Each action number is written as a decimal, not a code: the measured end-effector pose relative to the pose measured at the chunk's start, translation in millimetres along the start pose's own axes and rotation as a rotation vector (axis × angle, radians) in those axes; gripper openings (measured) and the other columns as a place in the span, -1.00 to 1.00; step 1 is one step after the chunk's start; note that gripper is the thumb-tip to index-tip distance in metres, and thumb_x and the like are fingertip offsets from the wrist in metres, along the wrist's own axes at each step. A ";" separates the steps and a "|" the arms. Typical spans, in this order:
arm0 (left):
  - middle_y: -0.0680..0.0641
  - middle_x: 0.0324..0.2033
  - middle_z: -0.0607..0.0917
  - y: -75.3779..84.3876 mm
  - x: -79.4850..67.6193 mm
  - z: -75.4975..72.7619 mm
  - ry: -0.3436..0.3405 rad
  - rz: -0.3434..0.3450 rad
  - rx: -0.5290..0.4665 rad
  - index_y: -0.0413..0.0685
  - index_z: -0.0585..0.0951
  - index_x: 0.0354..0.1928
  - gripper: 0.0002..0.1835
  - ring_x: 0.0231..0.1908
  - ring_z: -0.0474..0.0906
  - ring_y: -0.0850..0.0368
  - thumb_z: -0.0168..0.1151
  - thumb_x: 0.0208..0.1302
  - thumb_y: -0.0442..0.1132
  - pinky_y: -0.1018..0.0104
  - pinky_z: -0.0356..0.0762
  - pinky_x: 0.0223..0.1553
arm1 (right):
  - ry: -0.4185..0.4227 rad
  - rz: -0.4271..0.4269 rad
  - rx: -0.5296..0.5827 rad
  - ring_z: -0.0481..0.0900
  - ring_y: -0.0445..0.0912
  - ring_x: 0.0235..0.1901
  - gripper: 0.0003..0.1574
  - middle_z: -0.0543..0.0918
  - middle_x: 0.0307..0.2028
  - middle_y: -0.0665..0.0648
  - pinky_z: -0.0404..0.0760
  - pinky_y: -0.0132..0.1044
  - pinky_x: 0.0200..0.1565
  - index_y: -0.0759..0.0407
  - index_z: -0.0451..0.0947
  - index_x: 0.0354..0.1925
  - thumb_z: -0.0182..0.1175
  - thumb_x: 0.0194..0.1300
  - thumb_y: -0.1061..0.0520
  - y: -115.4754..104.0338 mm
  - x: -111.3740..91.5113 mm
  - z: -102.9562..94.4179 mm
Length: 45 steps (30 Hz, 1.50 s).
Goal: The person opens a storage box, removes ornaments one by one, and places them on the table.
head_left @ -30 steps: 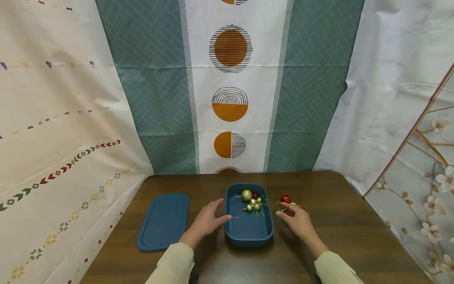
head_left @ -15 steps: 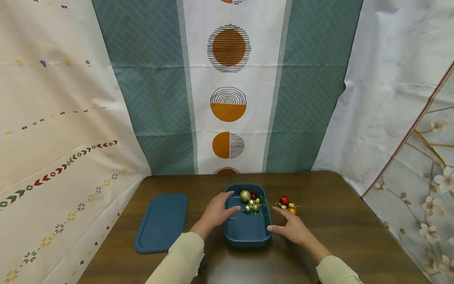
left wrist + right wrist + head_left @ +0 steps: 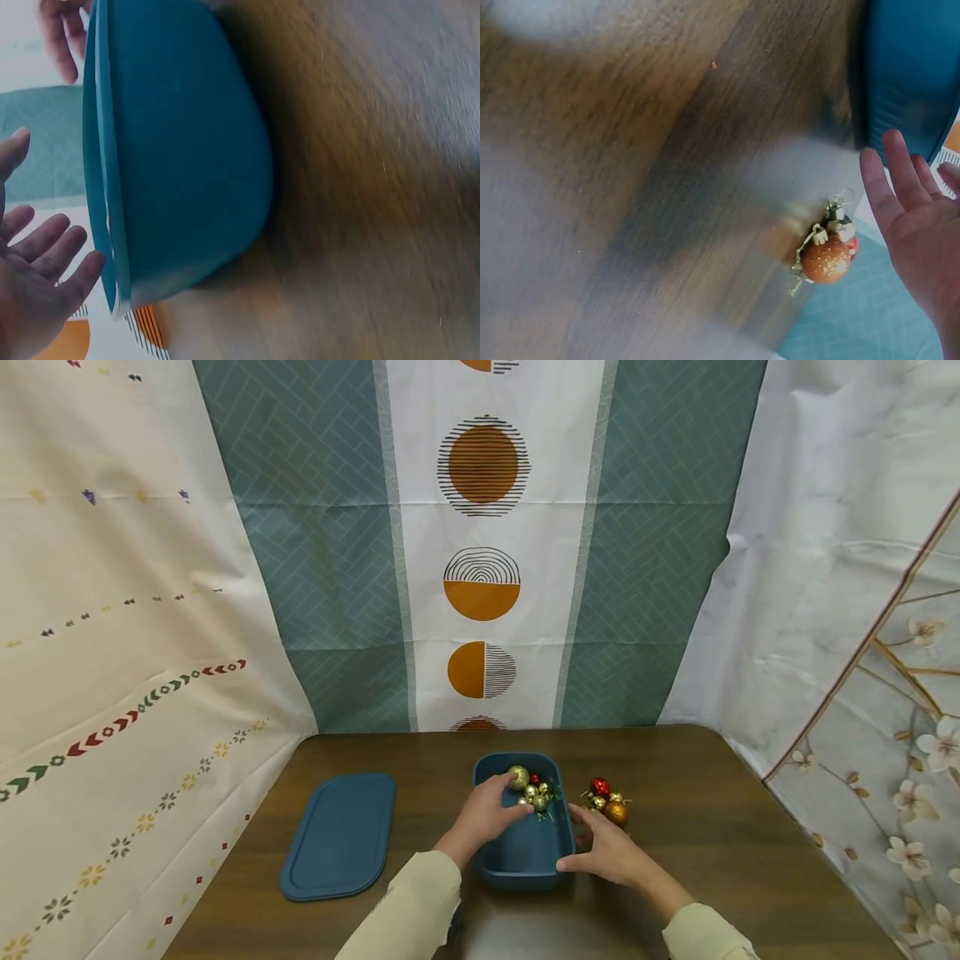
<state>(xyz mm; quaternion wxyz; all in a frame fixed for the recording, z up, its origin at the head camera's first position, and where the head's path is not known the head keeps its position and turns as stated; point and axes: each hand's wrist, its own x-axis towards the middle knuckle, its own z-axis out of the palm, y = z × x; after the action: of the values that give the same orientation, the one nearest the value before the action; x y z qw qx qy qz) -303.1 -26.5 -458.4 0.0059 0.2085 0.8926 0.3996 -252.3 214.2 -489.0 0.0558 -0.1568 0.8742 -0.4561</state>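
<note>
A deep blue rectangular box (image 3: 517,882) stands between my hands. A large gold glitter bauble (image 3: 518,777), a small red bauble (image 3: 535,779) and several small gold baubles (image 3: 540,802) lie at its far end. My left hand (image 3: 487,817) reaches over the left rim, fingers relaxed and spread, its fingertips overlapping the baubles; the left wrist view shows nothing in its palm (image 3: 34,292). My right hand (image 3: 609,852) is at the box's right side, thumb at the rim, extended fingers (image 3: 900,169) against or near the outer wall.
Right of the box lies a cluster with a red bauble (image 3: 600,786), an orange glitter bauble (image 3: 616,813) and small gold ones. A flat blue lid (image 3: 341,835) lies on the wooden table (image 3: 247,910) at left. Patterned cloths (image 3: 322,543) hang behind.
My left hand has moved right, from beside the box to over its inside. The right hand has come from the loose bauble cluster back to the box's right side.
</note>
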 end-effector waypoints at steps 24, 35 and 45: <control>-0.21 0.10 0.62 5.1 11.4 31.0 0.119 -0.134 0.027 -0.20 0.54 0.24 -0.42 0.12 0.54 -0.16 0.44 0.22 -0.14 -0.08 0.50 0.08 | -0.040 -0.007 -0.040 0.58 0.14 0.01 0.30 0.40 0.23 0.43 0.58 0.09 0.02 0.47 0.05 0.47 0.56 0.03 -0.02 -4.6 -2.9 1.3; -0.21 0.03 0.65 3.4 15.7 38.4 0.188 -0.222 -0.030 -0.17 0.59 0.19 -0.46 0.02 0.58 -0.15 0.45 0.20 -0.13 -0.09 0.54 -0.02 | -0.062 0.001 -0.017 0.62 0.08 -0.03 0.32 0.39 0.19 0.43 0.56 0.11 0.04 0.46 -0.01 0.49 0.54 0.06 -0.03 -5.3 -5.6 3.5; -0.21 -0.12 0.68 -9.3 23.4 50.0 0.287 -0.271 -0.072 -0.18 0.67 0.07 -0.54 -0.13 0.60 -0.09 0.51 0.11 -0.23 -0.05 0.56 -0.13 | -0.070 0.013 -0.042 0.65 0.06 -0.06 0.32 0.43 0.17 0.40 0.55 0.13 0.05 0.45 -0.02 0.49 0.52 0.08 -0.07 -6.0 -6.6 3.0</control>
<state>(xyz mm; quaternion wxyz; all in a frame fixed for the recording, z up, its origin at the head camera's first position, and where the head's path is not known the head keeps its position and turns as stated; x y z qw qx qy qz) -319.0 12.3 -495.4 -0.0605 0.0272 0.8893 0.4524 -244.0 210.8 -486.1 0.0859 -0.1680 0.8822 -0.4315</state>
